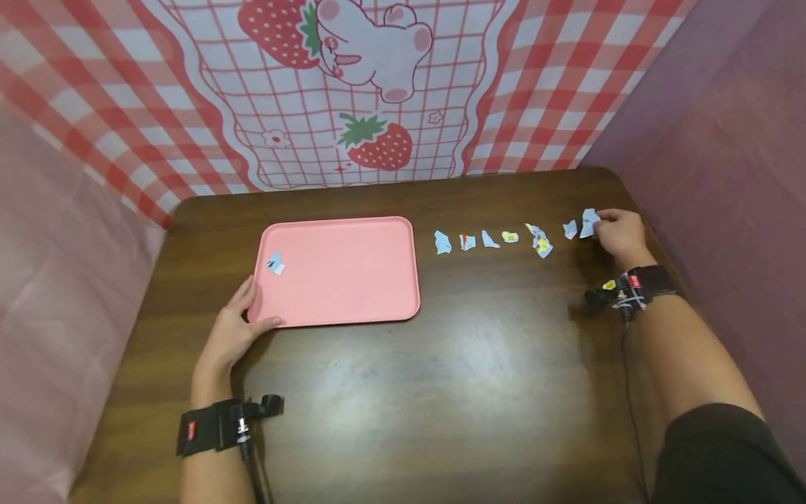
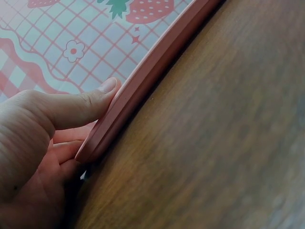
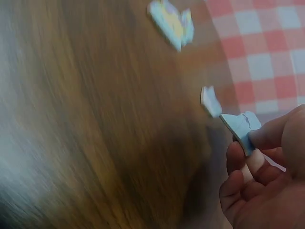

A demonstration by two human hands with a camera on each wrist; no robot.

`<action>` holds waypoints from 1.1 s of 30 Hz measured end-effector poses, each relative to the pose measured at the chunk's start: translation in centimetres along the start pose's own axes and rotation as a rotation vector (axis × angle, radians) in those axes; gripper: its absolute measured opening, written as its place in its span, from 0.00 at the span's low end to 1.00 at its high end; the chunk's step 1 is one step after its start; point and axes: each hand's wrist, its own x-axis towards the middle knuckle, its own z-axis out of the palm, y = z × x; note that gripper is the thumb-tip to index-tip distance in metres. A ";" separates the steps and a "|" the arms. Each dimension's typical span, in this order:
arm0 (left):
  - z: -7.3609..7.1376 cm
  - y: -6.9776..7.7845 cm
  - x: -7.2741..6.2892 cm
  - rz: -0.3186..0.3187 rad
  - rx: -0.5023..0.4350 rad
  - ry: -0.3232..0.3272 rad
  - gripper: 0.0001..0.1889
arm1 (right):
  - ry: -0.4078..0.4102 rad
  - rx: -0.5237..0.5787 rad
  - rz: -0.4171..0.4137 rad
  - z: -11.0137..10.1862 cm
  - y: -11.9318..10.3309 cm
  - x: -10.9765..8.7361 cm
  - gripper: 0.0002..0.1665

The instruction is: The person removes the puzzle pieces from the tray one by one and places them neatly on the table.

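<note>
A pink tray [image 1: 340, 273] lies on the table at left of centre in the head view. At its near left corner my left hand [image 1: 231, 329] grips the rim, thumb [image 2: 90, 102] along the near edge and fingers round the left side. One small blue-and-white card piece [image 1: 276, 264] lies inside the tray near its left end. Far to the right, my right hand [image 1: 622, 234] pinches a pale blue, jagged card piece [image 3: 242, 128] between thumb and fingers. Just left of it on the table is a smaller pale piece [image 1: 569, 229].
Several jagged card pieces form a row right of the tray, among them a yellow one [image 1: 510, 237] and a yellow-and-blue one [image 1: 539, 241]. A checked strawberry cloth [image 1: 378, 147] hangs behind the brown table [image 1: 403, 406]. A cable [image 1: 632, 392] runs from the right wrist strap.
</note>
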 end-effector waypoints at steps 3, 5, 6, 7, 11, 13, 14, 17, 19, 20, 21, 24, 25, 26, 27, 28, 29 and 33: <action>-0.2 0.0 -0.1 -0.002 0.008 0.004 0.52 | 0.007 -0.101 0.001 0.0 0.6 0.6 0.26; -0.2 -0.1 0.0 0.000 0.016 -0.002 0.52 | 0.012 -0.161 -0.003 -0.1 1.1 0.7 0.26; -0.2 -0.1 0.0 -0.003 0.019 -0.005 0.52 | 0.011 -0.187 -0.008 -0.1 1.2 0.8 0.26; -0.2 -0.1 0.0 -0.004 0.022 -0.004 0.52 | 0.008 -0.204 -0.008 -0.1 1.2 0.8 0.27; -0.2 0.0 0.0 -0.011 0.015 -0.007 0.52 | 0.012 -0.237 0.012 0.1 1.3 0.9 0.27; -0.2 0.0 0.0 0.002 0.016 0.001 0.51 | 0.021 -0.249 0.021 0.3 1.3 1.0 0.27; -0.2 0.1 0.0 0.004 0.014 0.004 0.51 | 0.027 -0.253 0.023 0.4 1.3 1.1 0.27; -0.2 0.1 0.0 -0.001 0.009 0.006 0.51 | 0.048 -0.254 0.008 0.8 1.3 1.1 0.27; -0.2 0.2 0.0 -0.009 0.006 0.005 0.52 | 0.070 -0.247 -0.006 1.0 1.2 1.0 0.26; -0.2 0.2 0.0 -0.017 -0.001 0.003 0.52 | 0.084 -0.242 -0.013 1.0 1.1 0.9 0.25; -0.2 0.2 0.0 -0.023 0.001 0.001 0.52 | 0.098 -0.237 -0.019 1.1 1.0 0.9 0.24; -0.2 0.1 0.0 -0.032 0.002 -0.002 0.52 | 0.128 -0.241 -0.033 1.3 0.8 0.6 0.23; -0.2 0.1 0.0 -0.030 0.004 -0.001 0.52 | 0.136 -0.240 -0.034 1.3 0.8 0.4 0.22; -0.2 0.1 0.1 -0.027 0.010 0.001 0.52 | 0.144 -0.241 -0.035 1.4 0.7 0.3 0.22; -0.2 0.0 0.1 -0.024 0.016 0.001 0.52 | 0.148 -0.240 -0.035 1.4 0.6 0.3 0.22; -0.2 0.0 0.1 -0.019 0.014 0.003 0.52 | 0.151 -0.238 -0.035 1.4 0.6 0.2 0.22; -0.2 0.0 0.1 -0.016 0.017 0.002 0.52 | 0.152 -0.232 -0.032 1.4 0.6 0.1 0.22; -0.1 0.0 0.2 -0.008 0.013 -0.002 0.52 | 0.180 -0.164 0.020 1.2 1.0 -0.1 0.23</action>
